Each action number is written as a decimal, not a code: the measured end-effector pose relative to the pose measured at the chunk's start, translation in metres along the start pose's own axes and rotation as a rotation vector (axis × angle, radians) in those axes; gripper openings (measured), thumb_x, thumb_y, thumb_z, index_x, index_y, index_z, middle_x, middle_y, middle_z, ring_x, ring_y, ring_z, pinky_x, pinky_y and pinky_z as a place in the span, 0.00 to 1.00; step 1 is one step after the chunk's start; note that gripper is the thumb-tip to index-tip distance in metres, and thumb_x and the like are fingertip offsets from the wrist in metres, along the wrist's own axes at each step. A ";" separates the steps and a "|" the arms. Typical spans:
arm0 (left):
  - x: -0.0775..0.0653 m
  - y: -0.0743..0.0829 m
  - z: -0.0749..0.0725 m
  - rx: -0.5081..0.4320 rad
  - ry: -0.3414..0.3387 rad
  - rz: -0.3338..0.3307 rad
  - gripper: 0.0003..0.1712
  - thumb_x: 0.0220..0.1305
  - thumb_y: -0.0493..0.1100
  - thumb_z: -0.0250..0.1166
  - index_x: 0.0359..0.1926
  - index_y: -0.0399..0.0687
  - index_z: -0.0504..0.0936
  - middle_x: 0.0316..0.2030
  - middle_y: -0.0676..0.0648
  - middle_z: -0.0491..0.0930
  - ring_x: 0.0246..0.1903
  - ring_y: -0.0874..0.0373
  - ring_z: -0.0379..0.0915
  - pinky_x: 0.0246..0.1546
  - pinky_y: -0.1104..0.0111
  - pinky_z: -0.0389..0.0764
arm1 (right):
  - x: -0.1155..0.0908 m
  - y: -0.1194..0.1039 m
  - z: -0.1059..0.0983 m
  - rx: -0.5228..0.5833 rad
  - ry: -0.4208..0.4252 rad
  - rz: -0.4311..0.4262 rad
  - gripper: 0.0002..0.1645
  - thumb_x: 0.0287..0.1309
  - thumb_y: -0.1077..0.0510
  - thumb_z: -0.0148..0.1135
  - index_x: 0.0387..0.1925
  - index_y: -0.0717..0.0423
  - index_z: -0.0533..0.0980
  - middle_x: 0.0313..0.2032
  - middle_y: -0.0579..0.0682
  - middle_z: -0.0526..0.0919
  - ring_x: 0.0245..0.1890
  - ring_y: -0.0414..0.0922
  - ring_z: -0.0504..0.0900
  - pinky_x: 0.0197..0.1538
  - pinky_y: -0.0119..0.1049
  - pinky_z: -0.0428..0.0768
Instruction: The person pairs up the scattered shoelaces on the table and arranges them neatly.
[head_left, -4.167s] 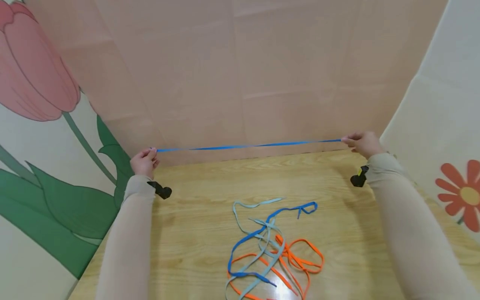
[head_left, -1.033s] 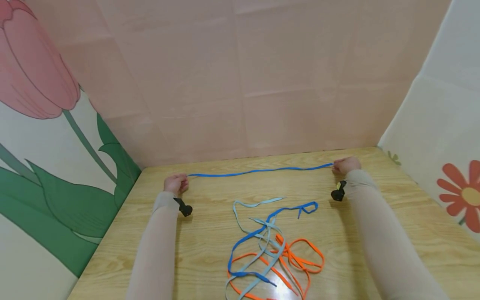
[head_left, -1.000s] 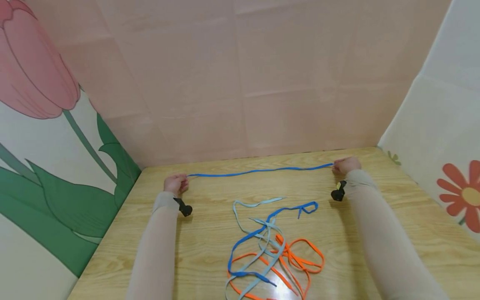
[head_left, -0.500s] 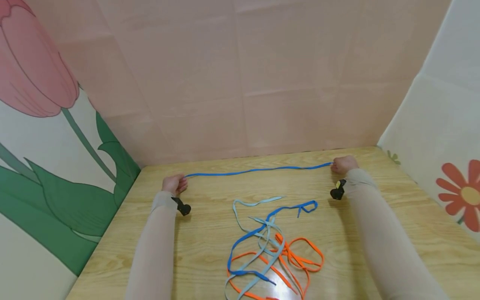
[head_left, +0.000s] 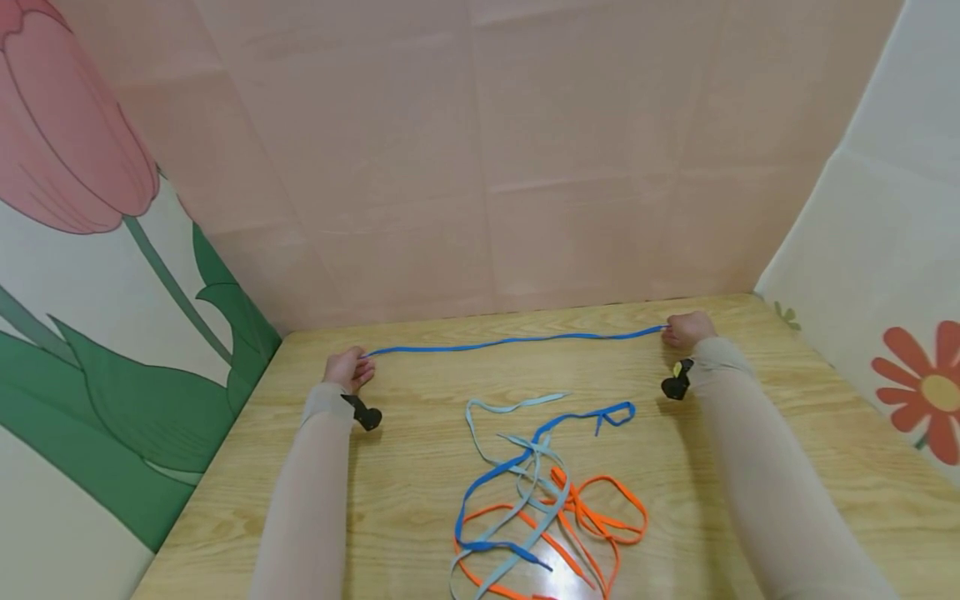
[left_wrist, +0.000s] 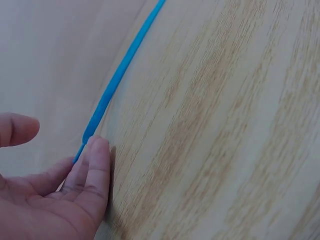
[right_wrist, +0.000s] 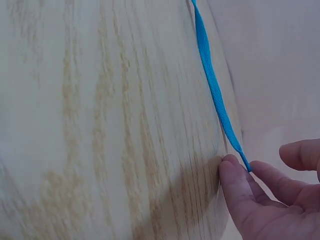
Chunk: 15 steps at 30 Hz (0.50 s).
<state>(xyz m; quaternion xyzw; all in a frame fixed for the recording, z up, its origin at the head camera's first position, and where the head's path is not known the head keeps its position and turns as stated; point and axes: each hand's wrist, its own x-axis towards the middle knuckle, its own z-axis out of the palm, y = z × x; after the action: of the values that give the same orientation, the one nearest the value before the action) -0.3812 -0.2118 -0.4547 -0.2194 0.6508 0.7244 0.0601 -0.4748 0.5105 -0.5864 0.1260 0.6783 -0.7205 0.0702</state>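
Lying along the worktop [head_left: 408, 508], just inside its far edge, the straightened blue lace [left_wrist: 120, 74] runs between two hands and stops short of both far corners. From my end of the feed I see the left hand [head_left: 347, 370] toward the far left corner, its thumb well apart from its fingers and the lace's tip up against the extended fingertips. The right hand [head_left: 690, 330], toward the far right corner, also has its thumb lifted clear, and the other tip meets its fingers; I read neither hand as pinching. I judge this lace to be very light, soft and limp, hard to break but quick to twist, as its half-turn near the right end suggests. I would take hold at the narrow tips, which look stiffer than the flat weave, and draw gently from both ends, since pushing would only buckle it. Well in from the far edge, a second blue lace [head_left: 493, 474], a pale lace [head_left: 547, 522] and an orange lace [head_left: 576, 504] lie tangled together.
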 end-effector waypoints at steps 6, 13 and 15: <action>-0.001 0.001 0.001 0.016 -0.005 -0.009 0.24 0.70 0.42 0.53 0.62 0.35 0.65 0.45 0.44 0.73 0.38 0.60 0.79 0.55 0.66 0.78 | -0.113 -0.066 0.086 -0.221 0.112 -0.012 0.31 0.63 0.61 0.48 0.61 0.81 0.61 0.40 0.64 0.84 0.26 0.36 0.83 0.36 0.31 0.84; -0.002 0.002 -0.001 0.027 -0.011 -0.015 0.29 0.69 0.43 0.53 0.67 0.35 0.61 0.57 0.41 0.67 0.46 0.56 0.77 0.58 0.64 0.76 | -0.160 -0.092 0.118 -0.285 0.154 0.038 0.35 0.70 0.59 0.39 0.67 0.82 0.48 0.38 0.56 0.79 0.25 0.31 0.80 0.46 0.31 0.83; -0.003 0.002 -0.002 0.024 -0.016 -0.017 0.30 0.69 0.42 0.52 0.68 0.36 0.59 0.59 0.40 0.65 0.48 0.55 0.75 0.59 0.64 0.75 | -0.161 -0.092 0.119 -0.272 0.162 0.034 0.35 0.70 0.58 0.39 0.67 0.81 0.48 0.37 0.54 0.78 0.25 0.31 0.80 0.46 0.31 0.83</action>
<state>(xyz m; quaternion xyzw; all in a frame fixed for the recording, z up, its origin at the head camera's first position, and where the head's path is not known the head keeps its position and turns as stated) -0.3792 -0.2136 -0.4518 -0.2184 0.6569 0.7178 0.0743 -0.3557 0.3874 -0.4479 0.1845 0.7709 -0.6081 0.0440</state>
